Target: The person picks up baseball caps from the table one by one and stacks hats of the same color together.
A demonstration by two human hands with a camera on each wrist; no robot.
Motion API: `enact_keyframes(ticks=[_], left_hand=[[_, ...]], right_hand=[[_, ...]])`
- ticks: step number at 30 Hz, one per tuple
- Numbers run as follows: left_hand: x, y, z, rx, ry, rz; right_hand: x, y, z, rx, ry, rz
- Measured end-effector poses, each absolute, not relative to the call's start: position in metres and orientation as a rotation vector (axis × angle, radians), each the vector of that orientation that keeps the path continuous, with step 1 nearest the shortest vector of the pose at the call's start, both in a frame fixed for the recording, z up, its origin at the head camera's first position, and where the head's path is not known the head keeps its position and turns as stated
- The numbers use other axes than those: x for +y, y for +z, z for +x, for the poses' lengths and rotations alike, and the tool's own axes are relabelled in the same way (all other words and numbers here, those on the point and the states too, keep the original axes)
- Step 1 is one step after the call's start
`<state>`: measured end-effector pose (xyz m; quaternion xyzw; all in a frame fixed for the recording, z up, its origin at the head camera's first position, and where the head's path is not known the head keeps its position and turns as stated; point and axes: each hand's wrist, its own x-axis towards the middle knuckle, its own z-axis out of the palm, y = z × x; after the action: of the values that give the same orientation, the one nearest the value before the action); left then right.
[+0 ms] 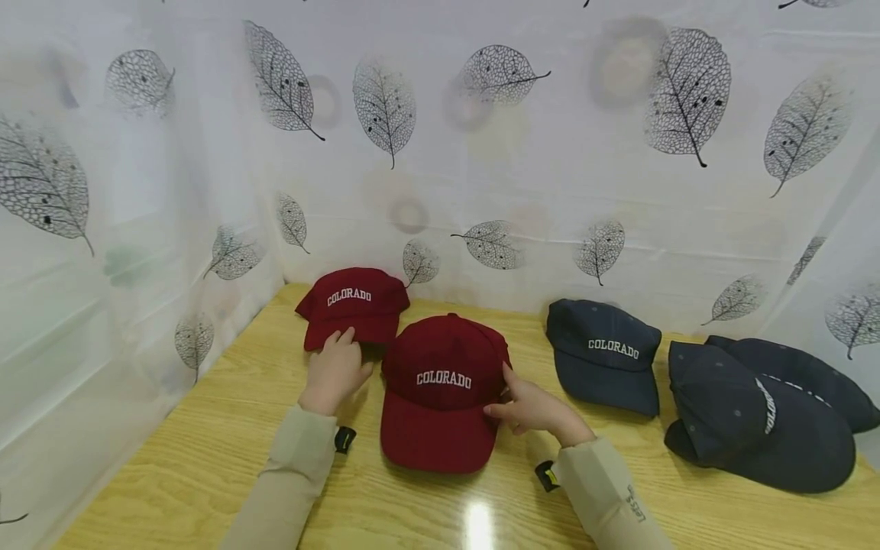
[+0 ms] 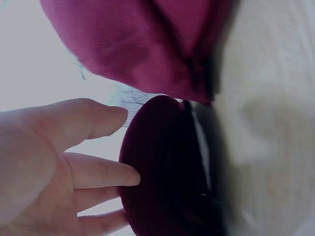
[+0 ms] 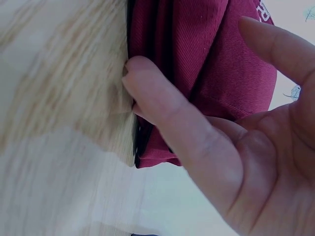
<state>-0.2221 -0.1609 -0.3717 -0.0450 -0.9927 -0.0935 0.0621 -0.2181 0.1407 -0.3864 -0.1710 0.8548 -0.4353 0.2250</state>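
two red caps [image 1: 440,389], three navy caps [image 1: 605,355]

I see bright, even light; overhead glare spot on tabletop [image 1: 479,525]. Head view bends at edges, both wrist views blurry.

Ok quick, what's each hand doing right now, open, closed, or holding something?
Left hand: open, straight fingers touching the brim of the back red cap.
Right hand: pinching the side of the front red cap.
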Motion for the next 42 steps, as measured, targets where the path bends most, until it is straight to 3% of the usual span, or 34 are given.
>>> enact_keyframes(ticks=[10, 20, 42], left_hand=[[-0.149, -0.352, -0.214, -2.722, -0.267, -0.139], [-0.149, -0.345, -0.213, -2.148, -0.373, -0.311], [-0.151, -0.332, -0.204, -2.023, -0.333, -0.241]], right_hand=[[0.140, -0.385, -0.217, 2.372, -1.194, -0.442], [0.138, -0.387, -0.218, 2.369, -1.201, -0.412], [0.138, -0.386, -0.216, 2.377, -1.187, -0.428]])
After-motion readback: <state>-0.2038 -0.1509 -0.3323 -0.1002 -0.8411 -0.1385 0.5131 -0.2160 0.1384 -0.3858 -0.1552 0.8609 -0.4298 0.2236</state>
